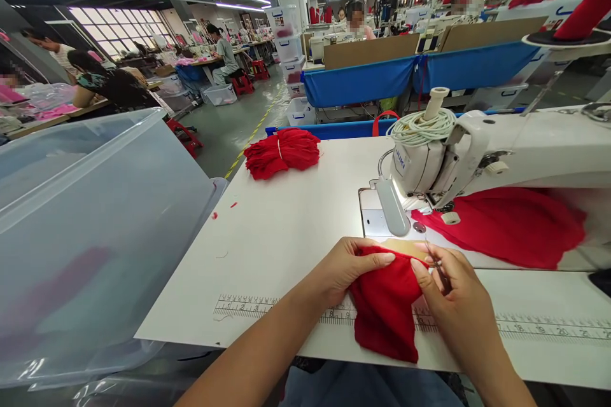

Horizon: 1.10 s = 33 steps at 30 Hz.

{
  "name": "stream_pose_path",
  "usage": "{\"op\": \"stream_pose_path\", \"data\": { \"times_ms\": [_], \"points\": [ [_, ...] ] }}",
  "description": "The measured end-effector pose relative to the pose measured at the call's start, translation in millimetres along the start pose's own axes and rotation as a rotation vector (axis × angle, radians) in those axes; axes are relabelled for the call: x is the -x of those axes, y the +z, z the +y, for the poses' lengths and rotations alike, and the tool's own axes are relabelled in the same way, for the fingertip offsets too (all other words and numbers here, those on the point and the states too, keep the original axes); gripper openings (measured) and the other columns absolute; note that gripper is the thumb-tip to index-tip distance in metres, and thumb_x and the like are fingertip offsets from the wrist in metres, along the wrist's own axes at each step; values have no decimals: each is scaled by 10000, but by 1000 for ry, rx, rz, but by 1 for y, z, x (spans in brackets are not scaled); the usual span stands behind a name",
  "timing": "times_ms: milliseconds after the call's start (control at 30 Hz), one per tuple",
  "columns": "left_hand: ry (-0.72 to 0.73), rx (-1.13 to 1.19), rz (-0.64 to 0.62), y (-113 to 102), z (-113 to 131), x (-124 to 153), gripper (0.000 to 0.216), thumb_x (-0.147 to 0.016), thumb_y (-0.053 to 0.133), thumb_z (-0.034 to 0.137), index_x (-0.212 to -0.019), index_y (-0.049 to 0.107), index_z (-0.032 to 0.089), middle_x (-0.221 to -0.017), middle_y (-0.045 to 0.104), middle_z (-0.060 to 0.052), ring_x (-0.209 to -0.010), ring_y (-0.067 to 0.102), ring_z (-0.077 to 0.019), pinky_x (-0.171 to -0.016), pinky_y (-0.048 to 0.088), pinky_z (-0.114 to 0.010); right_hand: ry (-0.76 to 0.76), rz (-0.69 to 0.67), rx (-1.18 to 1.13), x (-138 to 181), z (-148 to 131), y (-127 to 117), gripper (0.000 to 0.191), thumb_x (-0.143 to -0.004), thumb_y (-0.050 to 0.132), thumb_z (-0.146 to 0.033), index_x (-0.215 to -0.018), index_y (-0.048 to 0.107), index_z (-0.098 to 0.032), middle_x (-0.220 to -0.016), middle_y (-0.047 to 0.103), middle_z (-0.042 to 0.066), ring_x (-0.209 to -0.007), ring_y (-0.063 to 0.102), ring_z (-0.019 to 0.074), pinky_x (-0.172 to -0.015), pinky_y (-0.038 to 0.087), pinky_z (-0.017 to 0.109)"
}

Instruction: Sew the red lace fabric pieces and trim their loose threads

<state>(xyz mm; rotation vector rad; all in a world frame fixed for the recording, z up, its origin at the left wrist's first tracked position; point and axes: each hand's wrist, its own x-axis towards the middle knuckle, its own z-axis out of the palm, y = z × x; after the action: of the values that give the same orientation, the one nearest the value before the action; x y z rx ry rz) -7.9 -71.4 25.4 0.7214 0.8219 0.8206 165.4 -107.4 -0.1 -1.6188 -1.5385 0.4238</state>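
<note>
My left hand (351,265) and my right hand (446,289) both pinch a small piece of red fabric (386,305) at the front of the white sewing table (286,229). The fabric's top edge is held between the two hands and its lower end hangs over the table's front edge, across a printed ruler strip (248,306). The hands sit just in front of the white sewing machine (477,152). A larger red fabric piece (510,226) lies under the machine's arm, to the right of the needle area.
A tied bundle of red fabric pieces (282,151) lies at the table's far left. A big clear plastic bin (90,229) stands close on the left. Blue cloth troughs (420,76) run behind the machine. Other people work at distant tables.
</note>
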Motion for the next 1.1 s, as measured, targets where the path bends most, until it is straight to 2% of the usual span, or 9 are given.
{"op": "stream_pose_path", "data": {
  "times_ms": [67, 167, 233, 333, 433, 767, 1100],
  "points": [
    [-22, 39, 15, 0, 0, 0, 322, -560, 894, 351, -706, 734, 112, -704, 693, -41, -687, 585, -111, -683, 446, -206, -51, 55, 124, 5, 3, -1, 482, -906, 422, -553, -1199, 607, -218, -1099, 651, 101, -969, 641, 258, -642, 531, 324],
    [-27, 68, 22, -1, 0, -1, 391, -510, 913, 384, -713, 734, 101, -683, 692, -51, -709, 593, -124, -710, 456, -215, -158, 37, 165, 16, -1, -3, 449, -964, 372, -482, -1290, 556, -234, -1028, 670, 75, -889, 669, 222, -636, 533, 300],
    [-31, 85, 13, -1, 0, -2, 428, -483, 921, 403, -722, 735, 99, -683, 696, -57, -710, 597, -129, -716, 462, -222, -164, 42, 182, 23, -8, -2, 421, -959, 405, -494, -1257, 566, -244, -910, 685, 47, -749, 678, 203, -608, 529, 295],
    [-36, 92, 0, -1, 1, -2, 406, -509, 915, 382, -738, 740, 96, -687, 702, -64, -705, 604, -129, -718, 468, -225, -38, 67, 230, 28, -19, 2, 382, -954, 406, -534, -1147, 586, -258, -837, 697, 16, -647, 671, 195, -543, 506, 296],
    [-34, 86, -12, -1, 2, -1, 344, -572, 891, 332, -774, 749, 93, -702, 709, -70, -720, 617, -131, -723, 470, -222, -18, 64, 254, 28, -25, 6, 362, -959, 381, -525, -1054, 596, -250, -844, 709, 9, -624, 666, 183, -498, 475, 280],
    [-47, 79, 17, -2, 1, -1, 329, -574, 890, 321, -745, 739, 83, -700, 701, -62, -707, 617, -123, -706, 476, -213, 40, 46, 279, 26, -27, 7, 383, -947, 373, -550, -1061, 593, -257, -801, 701, -12, -548, 633, 177, -493, 450, 302],
    [-57, 85, 15, 0, 2, 1, 332, -574, 889, 323, -742, 739, 79, -690, 700, -58, -676, 614, -110, -684, 486, -198, 47, 41, 247, 27, -24, 7, 372, -932, 404, -554, -1049, 609, -266, -823, 718, -9, -608, 668, 187, -514, 456, 299]
  ]
}}
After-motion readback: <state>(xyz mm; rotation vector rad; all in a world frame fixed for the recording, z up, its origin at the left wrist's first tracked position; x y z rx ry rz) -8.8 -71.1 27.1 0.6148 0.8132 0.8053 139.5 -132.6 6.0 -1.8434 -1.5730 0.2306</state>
